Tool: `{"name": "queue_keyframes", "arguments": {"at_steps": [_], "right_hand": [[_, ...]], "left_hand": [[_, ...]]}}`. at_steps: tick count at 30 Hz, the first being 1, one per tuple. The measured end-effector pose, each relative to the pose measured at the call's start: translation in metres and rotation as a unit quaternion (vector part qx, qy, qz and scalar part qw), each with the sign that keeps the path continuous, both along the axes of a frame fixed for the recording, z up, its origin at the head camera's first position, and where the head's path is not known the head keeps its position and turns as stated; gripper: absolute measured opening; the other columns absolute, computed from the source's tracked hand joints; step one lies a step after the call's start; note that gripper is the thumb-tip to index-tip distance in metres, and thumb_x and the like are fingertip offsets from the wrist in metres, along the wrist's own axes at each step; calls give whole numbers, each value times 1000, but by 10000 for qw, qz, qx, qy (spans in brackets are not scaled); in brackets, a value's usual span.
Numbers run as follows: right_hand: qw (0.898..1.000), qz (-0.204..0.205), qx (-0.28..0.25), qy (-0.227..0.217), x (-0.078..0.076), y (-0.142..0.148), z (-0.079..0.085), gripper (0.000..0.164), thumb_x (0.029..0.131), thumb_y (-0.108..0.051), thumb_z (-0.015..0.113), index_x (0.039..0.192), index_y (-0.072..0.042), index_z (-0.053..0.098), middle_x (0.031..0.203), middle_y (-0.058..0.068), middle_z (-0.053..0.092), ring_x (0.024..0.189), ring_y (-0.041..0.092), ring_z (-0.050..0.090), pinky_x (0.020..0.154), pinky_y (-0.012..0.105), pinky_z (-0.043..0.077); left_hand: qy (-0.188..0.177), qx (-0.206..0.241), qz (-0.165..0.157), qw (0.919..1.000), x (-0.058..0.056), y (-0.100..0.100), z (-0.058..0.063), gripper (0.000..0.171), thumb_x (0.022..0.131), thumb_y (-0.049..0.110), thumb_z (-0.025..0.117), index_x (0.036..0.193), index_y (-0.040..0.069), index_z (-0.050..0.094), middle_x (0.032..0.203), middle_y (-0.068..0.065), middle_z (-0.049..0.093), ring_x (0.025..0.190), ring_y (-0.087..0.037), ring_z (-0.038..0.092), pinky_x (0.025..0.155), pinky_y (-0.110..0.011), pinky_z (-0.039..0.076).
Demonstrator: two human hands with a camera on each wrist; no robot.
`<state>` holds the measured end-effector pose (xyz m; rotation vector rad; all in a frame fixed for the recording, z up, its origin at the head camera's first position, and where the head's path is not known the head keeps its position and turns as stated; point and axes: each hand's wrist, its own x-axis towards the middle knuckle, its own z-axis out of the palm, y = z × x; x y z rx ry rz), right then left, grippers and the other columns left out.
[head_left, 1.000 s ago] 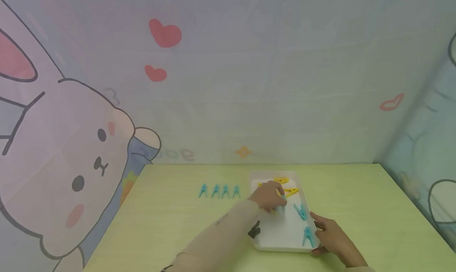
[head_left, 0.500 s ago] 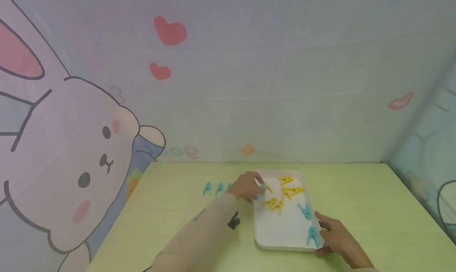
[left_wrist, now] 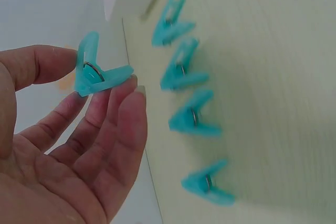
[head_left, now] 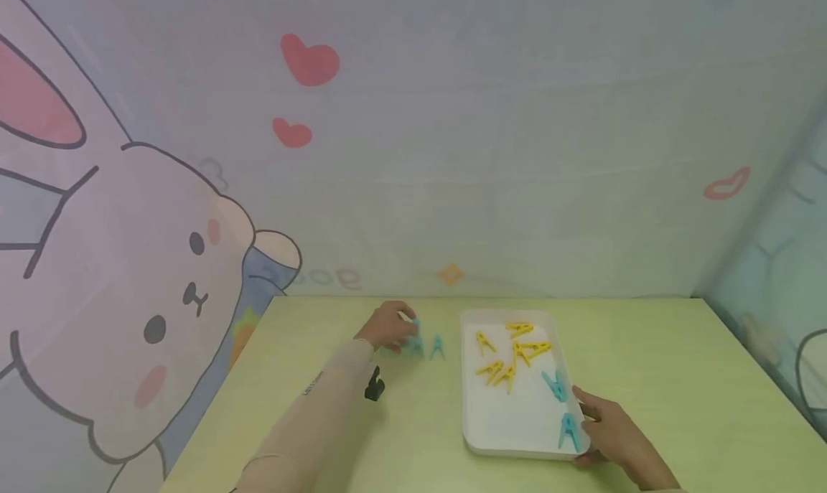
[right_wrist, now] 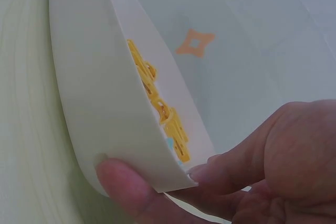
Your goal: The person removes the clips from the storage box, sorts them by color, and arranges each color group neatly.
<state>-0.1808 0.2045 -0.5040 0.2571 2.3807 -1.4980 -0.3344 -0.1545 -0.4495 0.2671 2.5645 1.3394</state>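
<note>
Between thumb and fingertips, my left hand (head_left: 386, 326) pinches a teal clothespin (left_wrist: 113, 79), raised over the table at the back left. Beside it, a row of several teal clothespins (left_wrist: 184, 80) lies on the table; the hand partly covers them in the head view. My right hand (head_left: 610, 428) grips the near right side of a white tray (head_left: 504, 425), a finger against its outer wall and the thumb by the rim. Several yellow clothespins (head_left: 534, 349) lie in the tray's far half, and two teal clothespins (head_left: 568, 430) along its right side.
The light yellow-green table (head_left: 665, 364) ends at the back against a printed cloth (head_left: 549, 156) with hearts and a rabbit. A small black object (head_left: 374, 385) sits at the left wrist, below the sleeve.
My left hand has moved left from over the tray to the row of teal clothespins, carrying one teal clothespin out. The right hand has stayed on the tray's side.
</note>
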Motion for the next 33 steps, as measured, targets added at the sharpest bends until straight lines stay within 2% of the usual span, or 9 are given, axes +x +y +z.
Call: {"name": "queue_keyframes", "arguments": {"at_steps": [8,15,18,21,28,33], "right_hand": [[10000,-10,59,-39,-1,-1,-1,62,84,5,44,141,3,20,134,36,26,74,22,59,58,37,52],[10000,27,-18,72,1,0,0,61,84,6,43,141,3,21,134,36,27,75,23,59,58,37,52],[9999,13,-71,101,2,0,1,60,84,6,43,141,4,20,134,36,27,76,23,58,58,38,52],[9999,-15,-105,131,3,1,1,60,85,6,43,141,4,20,134,36,28,76,24,58,58,38,52],[9999,-81,-114,92,2,1,-2,61,84,6,43,141,3,22,134,35,29,76,23,58,57,38,52],[9999,-73,28,72,0,0,-3,62,82,5,45,140,3,23,134,35,29,73,22,58,56,37,52]], "left_hand": [[110,-590,694,9958,-10,-42,-10,39,79,17,61,115,4,55,90,-17,61,72,-34,61,60,-42,52],[373,-1111,1126,9867,-13,-65,-18,40,77,18,61,115,3,56,86,-9,62,63,-28,61,51,-35,51],[474,-1574,1210,9790,-16,-69,-21,39,76,18,60,112,3,57,84,-8,62,54,-25,58,44,-33,47],[534,-2015,1272,9697,-17,-70,-24,37,75,17,59,109,3,58,85,-8,62,51,-21,55,43,-32,44],[711,-2782,1260,9496,-16,-72,-28,34,73,16,57,104,4,59,95,-9,61,68,-23,55,57,-41,47],[703,-3004,1163,9441,-17,-72,-32,32,74,16,56,104,5,60,96,-9,62,67,-23,56,57,-41,47]]}}
